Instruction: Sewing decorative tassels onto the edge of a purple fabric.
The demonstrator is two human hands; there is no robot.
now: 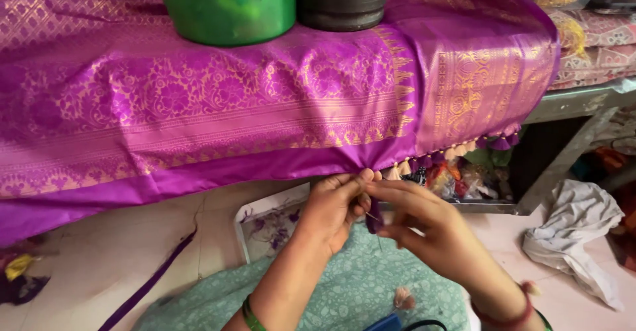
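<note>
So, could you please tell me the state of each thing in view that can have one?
Purple and gold silk cloth: draped over the table edge, hem hanging.
Gold and purple tassels: hanging along the hem.
Green plastic container: upright on the cloth.
Dark ribbed container: upright beside it.
Left hand: pinching the hem.
Right hand: fingertips pinched at the same spot.
White rag: crumpled on the floor.

floor [99,251]: pale tile | metal table frame [570,106] | daylight soft
</note>
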